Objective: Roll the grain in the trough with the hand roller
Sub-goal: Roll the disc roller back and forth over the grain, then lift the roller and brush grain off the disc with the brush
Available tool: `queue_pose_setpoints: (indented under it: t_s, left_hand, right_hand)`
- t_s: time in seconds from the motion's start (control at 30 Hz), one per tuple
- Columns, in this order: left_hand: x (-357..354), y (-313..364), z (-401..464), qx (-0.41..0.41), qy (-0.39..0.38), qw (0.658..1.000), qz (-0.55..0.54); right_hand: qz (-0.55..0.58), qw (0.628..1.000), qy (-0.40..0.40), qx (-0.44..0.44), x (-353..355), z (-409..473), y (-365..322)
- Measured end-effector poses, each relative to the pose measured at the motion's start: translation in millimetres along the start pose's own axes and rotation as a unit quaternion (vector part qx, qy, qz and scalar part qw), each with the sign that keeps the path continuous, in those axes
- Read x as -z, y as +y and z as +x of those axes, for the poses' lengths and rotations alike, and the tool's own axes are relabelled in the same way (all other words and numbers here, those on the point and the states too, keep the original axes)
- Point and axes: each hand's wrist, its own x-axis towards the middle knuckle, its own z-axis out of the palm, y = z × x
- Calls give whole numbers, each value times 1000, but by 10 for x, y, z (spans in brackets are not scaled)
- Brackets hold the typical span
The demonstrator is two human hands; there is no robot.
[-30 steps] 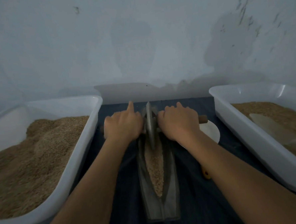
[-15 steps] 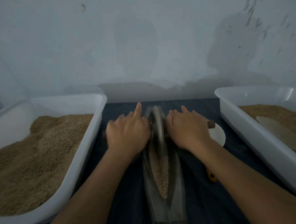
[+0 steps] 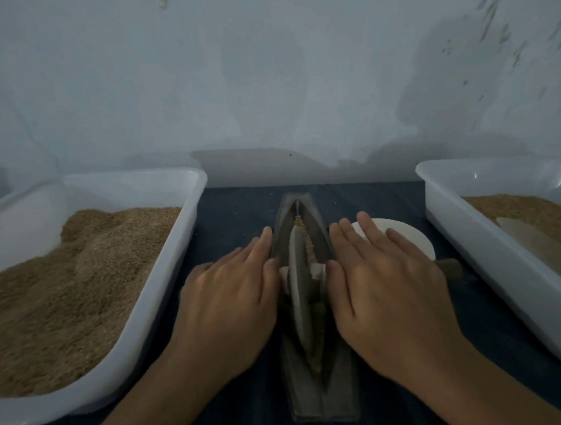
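Dead centre on the dark cloth, the trough (image 3: pixel 319 384) holds grain (image 3: pixel 315 354) under the roller (image 3: pixel 298 290). Left hand (image 3: pixel 232 300) at nine o'clock and right hand (image 3: pixel 389 291) at three press flat-fingered on its axle. The wheel looks heavy and stiff; the axle ends seem the best hold.

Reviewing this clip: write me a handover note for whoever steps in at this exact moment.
Left hand and right hand: fingers straight, palms pressing the roller axle on either side of the wheel.
The wheel stands in the trough, about midway along it, on the grain.
Done: cannot tell how far the grain is crushed.
Left: keep rolling back and forth.
Nearby: left tray, right tray, white dish.
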Motion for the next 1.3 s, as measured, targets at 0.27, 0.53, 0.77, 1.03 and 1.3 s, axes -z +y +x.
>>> queue_pose_setpoints:
  t_s: [0.27, 0.53, 0.77, 1.03, 1.3]
  left_hand:
    - [-313, -131, 1242, 117, -27, 988, 99]
    - [-273, -85, 727, 47, -27, 981, 188]
    - [-123, 109, 156, 61, 50, 989, 129]
    - [-308, -82, 1223, 119, -32, 982, 143]
    - [-497, -213, 848, 94, 107, 987, 80]
  right_hand:
    - [34, 979, -157, -124, -429, 1172, 240]
    - [-11, 988, -132, -76, -329, 954, 132]
    - [38, 997, -59, -33, -110, 133, 105]
    - [0, 979, -177, -104, -480, 1296, 308]
    - [68, 997, -30, 21, -385, 953, 276]
